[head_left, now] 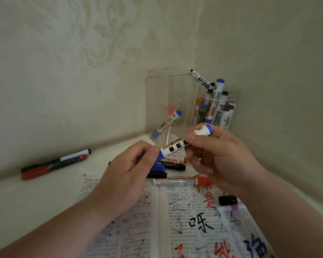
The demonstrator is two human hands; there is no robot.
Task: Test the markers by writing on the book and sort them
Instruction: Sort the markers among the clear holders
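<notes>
Above the book [177, 216]: one blue marker [175, 146]; my left hand [127, 179] pinches its blue end, my right hand [222, 159] curls round the barrel.
Hidden: mid-barrel, under my fingers; loose pile [173, 163] behind my hands, uncountable.
Square holder [157, 90]: two leaning markers [166, 121].
Round cup [199, 97]: crowded, count unclear.
Table [35, 202], left: two lying markers [54, 162].
Page top: one red marker [179, 181].

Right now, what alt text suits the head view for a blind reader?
A person's left-hand grip pinches the blue cap of a white marker while the right-hand grip holds its barrel, above an open book covered in ink scribbles. A clear cup of markers stands behind.
</notes>
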